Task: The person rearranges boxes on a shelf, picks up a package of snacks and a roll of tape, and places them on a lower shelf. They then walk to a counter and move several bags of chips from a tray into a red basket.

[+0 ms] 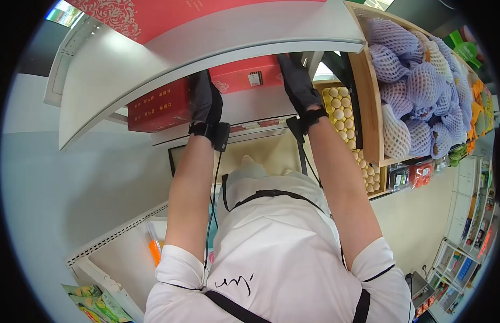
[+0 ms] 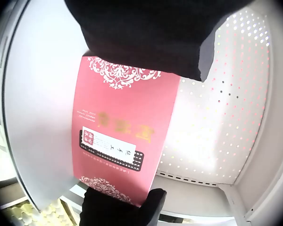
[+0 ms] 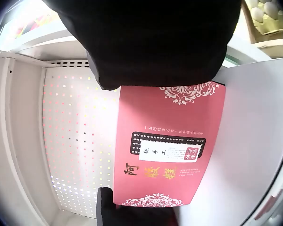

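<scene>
In the head view both hands wear dark gloves and reach under a white shelf. Between them is a pink gift box [image 1: 242,75] with white scrollwork at its ends and a label in the middle. My left hand [image 1: 207,99] grips one end of this box, and my right hand [image 1: 301,86] grips the opposite end. From the left wrist, the printed face of the gift box [image 2: 120,113] shows whole, its far end held by the right glove [image 2: 118,207]. In the right wrist view the left glove [image 3: 137,214] wraps the lower end.
A dark red box [image 1: 161,107] stands left of the left hand. Overhead, the upper white shelf [image 1: 99,81] carries a larger pink box [image 1: 196,16]. At right are a wooden crate [image 1: 365,97] of net-wrapped fruit and egg trays [image 1: 341,113]. Behind is a perforated white panel [image 2: 226,108].
</scene>
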A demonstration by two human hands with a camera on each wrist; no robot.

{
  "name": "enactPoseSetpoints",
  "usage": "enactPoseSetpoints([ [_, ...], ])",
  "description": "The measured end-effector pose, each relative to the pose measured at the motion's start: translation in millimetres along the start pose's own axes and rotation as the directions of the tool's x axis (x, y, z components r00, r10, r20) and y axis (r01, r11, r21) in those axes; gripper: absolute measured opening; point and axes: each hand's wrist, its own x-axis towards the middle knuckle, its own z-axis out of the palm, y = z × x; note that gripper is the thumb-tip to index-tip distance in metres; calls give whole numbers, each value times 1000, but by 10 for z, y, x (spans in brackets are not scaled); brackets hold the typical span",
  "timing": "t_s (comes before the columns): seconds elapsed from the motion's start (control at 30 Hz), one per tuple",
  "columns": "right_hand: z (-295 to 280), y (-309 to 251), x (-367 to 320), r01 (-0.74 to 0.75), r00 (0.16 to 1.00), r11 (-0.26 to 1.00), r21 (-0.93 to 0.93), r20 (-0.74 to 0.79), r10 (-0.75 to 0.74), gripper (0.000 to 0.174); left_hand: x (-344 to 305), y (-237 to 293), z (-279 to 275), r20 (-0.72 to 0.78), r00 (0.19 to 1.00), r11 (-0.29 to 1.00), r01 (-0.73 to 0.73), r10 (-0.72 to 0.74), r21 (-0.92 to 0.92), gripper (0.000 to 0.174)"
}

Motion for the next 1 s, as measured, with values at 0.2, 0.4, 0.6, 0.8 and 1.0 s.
enactPoseSetpoints([
  [0.2,-14,188,246,144,988,983,-112,-45,-149,48,-25,289,245,-194,974,925,32,-114,-379,52],
  [0.4,-8,197,369,39,999,993,-112,-17,-41,38,187,-336,18,-193,979,922,-18,-62,-387,45],
  [0.6,82,426,451,2,1000,997,74,-11,-1,46,415,-1151,-124,-161,986,950,-84,36,-301,38],
  [0.8,297,1296,721,23,987,994,105,155,-39,47,684,-1794,-484,104,995,916,43,-2,-398,32],
  [1.0,-69,193,79,-1,1000,990,141,31,-4,42,501,-1567,-326,-38,998,883,18,-41,-469,24],
])
